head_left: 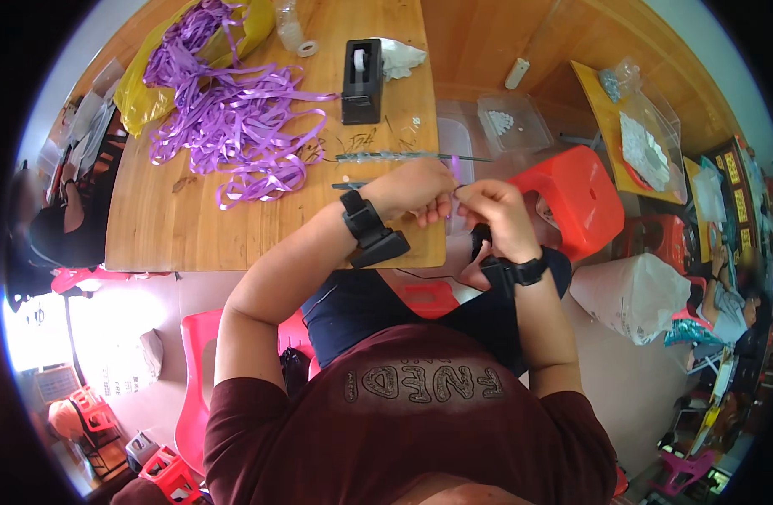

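Note:
My left hand [416, 192] is closed in a pinch over the table's right edge, on a short piece of purple ribbon [455, 166] that sticks up beside the fingertips. Close to it, my right hand [497, 210] pinches too; a thin dark bit shows at its fingertips, too small to name. Just beyond the hands, a thin dark green rod [420, 156] with clear pieces along it lies across the table edge. A second short dark rod [346, 186] is partly hidden by my left hand. A large tangle of purple ribbon [243, 126] spills from a yellow plastic bag [142, 101].
On the wooden table [193, 240] stand a black tape dispenser [362, 84], a tape roll [307, 49] and crumpled white plastic [401, 59]. A red stool [580, 202], clear bins [514, 124] and a white sack [630, 295] are at the right. Other people sit at both sides.

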Demonstrator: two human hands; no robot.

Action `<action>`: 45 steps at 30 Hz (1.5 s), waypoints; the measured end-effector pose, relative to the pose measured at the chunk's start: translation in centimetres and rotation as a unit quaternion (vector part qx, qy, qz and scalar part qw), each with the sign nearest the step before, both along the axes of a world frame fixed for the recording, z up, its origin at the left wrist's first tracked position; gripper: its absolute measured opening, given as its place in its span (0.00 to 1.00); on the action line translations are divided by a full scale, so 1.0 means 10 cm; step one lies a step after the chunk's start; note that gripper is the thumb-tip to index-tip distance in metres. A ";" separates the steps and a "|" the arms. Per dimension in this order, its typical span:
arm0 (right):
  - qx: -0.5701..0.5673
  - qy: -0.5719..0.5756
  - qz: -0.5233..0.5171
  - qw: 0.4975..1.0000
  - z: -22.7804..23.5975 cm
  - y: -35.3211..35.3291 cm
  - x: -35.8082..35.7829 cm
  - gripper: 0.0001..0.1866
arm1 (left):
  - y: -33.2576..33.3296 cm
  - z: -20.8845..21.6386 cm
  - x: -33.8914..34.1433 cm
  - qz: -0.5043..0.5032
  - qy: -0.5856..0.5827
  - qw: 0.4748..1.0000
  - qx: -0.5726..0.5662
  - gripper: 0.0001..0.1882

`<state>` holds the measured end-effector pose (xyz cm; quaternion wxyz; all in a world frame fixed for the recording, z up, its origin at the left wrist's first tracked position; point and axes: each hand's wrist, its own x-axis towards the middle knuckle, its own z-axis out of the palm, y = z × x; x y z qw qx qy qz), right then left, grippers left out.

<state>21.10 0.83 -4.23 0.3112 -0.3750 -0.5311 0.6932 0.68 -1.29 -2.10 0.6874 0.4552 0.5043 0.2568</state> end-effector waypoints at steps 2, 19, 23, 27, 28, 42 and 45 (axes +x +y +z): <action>0.055 -0.023 0.014 0.998 0.33 0.11 -0.11 0.10 | -0.02 0.04 0.03 0.000 0.005 1.000 0.011 0.14; 0.009 -0.136 0.099 0.986 0.68 1.24 -1.96 0.12 | -0.09 0.07 -0.05 -0.030 0.069 0.996 0.044 0.14; 0.015 -0.079 0.081 0.994 0.74 1.09 -1.89 0.11 | -0.12 0.04 -0.03 -0.001 0.035 0.996 0.082 0.19; 0.004 -0.018 0.108 0.994 0.73 0.92 -1.79 0.11 | -0.11 -0.06 0.00 0.013 0.009 0.997 0.078 0.16; -0.029 -0.036 0.119 0.992 0.70 0.85 -1.75 0.11 | -0.13 -0.02 0.00 0.012 0.008 0.997 0.078 0.16; -0.025 -0.172 0.155 0.973 0.57 0.85 -1.70 0.13 | -0.17 0.01 0.03 -0.010 0.061 0.995 0.075 0.14; -0.028 -0.195 0.166 0.966 0.59 0.92 -1.67 0.11 | -0.15 0.01 0.07 -0.007 0.056 0.992 0.112 0.14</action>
